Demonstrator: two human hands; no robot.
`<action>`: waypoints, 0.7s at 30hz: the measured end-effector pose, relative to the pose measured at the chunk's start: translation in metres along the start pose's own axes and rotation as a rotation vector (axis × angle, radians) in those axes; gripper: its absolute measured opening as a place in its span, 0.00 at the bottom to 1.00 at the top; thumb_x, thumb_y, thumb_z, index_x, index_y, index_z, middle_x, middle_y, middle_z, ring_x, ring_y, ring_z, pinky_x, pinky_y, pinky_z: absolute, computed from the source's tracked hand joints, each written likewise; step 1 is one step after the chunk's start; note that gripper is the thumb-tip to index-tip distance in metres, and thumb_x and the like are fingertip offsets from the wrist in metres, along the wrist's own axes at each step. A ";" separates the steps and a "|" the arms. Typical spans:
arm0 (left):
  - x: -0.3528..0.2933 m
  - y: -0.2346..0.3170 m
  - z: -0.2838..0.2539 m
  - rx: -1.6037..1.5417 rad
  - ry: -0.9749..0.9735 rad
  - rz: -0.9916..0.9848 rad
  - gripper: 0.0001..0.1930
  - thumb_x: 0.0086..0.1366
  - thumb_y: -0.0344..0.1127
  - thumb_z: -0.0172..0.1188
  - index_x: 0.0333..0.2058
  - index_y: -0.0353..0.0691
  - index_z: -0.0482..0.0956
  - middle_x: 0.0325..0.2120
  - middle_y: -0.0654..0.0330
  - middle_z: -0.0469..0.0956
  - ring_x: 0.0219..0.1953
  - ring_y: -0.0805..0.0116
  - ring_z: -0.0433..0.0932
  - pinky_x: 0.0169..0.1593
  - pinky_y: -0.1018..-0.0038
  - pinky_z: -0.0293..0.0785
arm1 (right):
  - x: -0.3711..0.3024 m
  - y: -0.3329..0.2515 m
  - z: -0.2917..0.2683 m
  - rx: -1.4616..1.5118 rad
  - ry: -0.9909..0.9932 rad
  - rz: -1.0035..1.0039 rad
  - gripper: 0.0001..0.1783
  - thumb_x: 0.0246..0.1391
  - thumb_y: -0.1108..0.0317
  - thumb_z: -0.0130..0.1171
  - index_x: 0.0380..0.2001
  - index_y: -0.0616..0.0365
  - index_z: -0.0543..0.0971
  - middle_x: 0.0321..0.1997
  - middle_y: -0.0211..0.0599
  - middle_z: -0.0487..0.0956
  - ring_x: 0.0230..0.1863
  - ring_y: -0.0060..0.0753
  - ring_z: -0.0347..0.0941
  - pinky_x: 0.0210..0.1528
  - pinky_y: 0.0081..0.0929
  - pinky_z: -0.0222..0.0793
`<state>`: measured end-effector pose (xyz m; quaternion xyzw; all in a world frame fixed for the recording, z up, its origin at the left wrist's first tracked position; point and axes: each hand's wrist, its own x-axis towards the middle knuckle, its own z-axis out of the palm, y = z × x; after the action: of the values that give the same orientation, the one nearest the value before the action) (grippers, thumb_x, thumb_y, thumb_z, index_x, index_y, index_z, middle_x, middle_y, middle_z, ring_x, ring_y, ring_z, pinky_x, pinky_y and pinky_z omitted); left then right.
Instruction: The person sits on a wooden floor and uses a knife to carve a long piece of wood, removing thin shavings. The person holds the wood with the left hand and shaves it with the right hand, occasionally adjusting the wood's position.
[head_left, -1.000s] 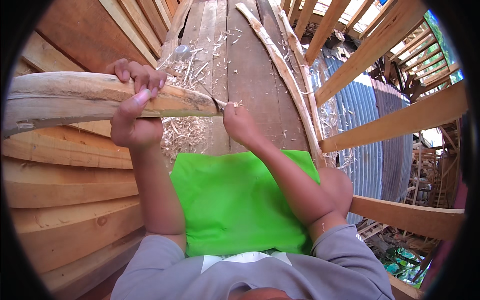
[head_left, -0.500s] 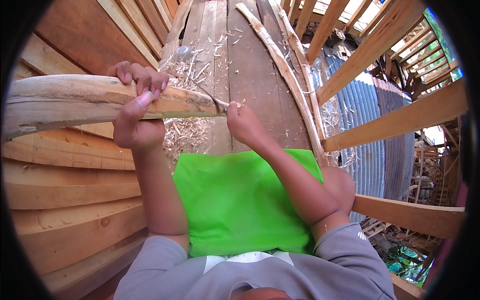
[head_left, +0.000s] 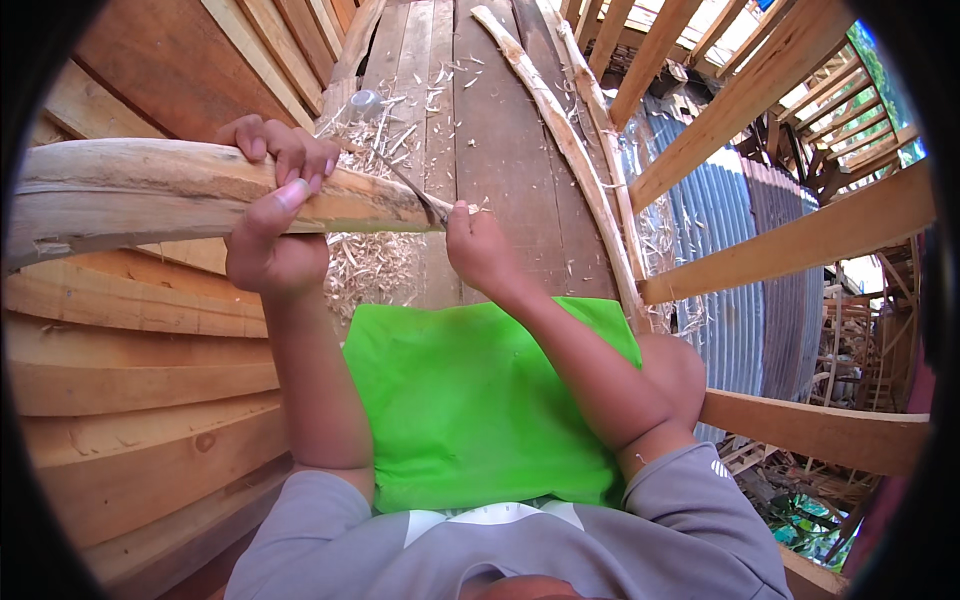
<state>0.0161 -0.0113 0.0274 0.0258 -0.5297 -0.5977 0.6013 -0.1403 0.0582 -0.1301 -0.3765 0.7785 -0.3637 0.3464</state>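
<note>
My left hand (head_left: 275, 200) is wrapped around a thick, pale, peeled wooden pole (head_left: 130, 190), thumb on the near side and fingers over the far side. The pole lies sideways, running out at the left and tapering to its right end. At that end my right hand (head_left: 478, 248) is closed on a knife, its grip hidden by the fingers. The knife's thin dark blade (head_left: 412, 188) slants up and left across the pole's tip, touching the wood. A small curl of shaving (head_left: 474, 208) shows beside the right fingertips.
Wood shavings (head_left: 370, 262) are heaped on the plank floor (head_left: 490, 150) below the pole. A clear cup (head_left: 365, 105) stands among them. Another peeled pole (head_left: 560, 125) lies to the right, by a slatted rail (head_left: 780, 240). A bright green cloth (head_left: 480, 400) covers my lap. Stacked boards (head_left: 160, 380) line the left.
My right hand and the knife have shifted slightly left along the pole's tip. The pole's left part sits a little higher in view. Both grips are unchanged.
</note>
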 end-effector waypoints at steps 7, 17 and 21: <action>0.001 -0.001 0.004 -0.013 0.027 -0.014 0.19 0.43 0.28 0.53 0.36 0.43 0.59 0.23 0.63 0.59 0.28 0.71 0.61 0.40 0.70 0.59 | 0.030 0.071 -0.006 -0.190 0.144 0.167 0.34 0.63 0.51 0.35 0.32 0.74 0.80 0.36 0.71 0.77 0.45 0.72 0.73 0.52 0.56 0.66; 0.001 0.001 -0.002 -0.029 -0.030 -0.018 0.19 0.43 0.28 0.53 0.36 0.43 0.59 0.23 0.63 0.59 0.28 0.71 0.61 0.41 0.70 0.59 | 0.031 0.040 -0.026 -0.328 0.279 0.161 0.33 0.65 0.47 0.35 0.33 0.64 0.82 0.38 0.60 0.80 0.39 0.61 0.78 0.44 0.49 0.72; 0.001 0.000 0.000 -0.028 -0.030 -0.020 0.19 0.43 0.28 0.53 0.36 0.43 0.59 0.23 0.63 0.59 0.27 0.71 0.61 0.41 0.70 0.60 | 0.060 0.074 -0.009 0.060 0.283 0.260 0.28 0.63 0.49 0.45 0.32 0.66 0.81 0.37 0.60 0.80 0.36 0.54 0.79 0.40 0.43 0.71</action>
<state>0.0157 -0.0118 0.0277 0.0134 -0.5299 -0.6113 0.5876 -0.2009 0.0444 -0.2032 -0.2074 0.8503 -0.3882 0.2885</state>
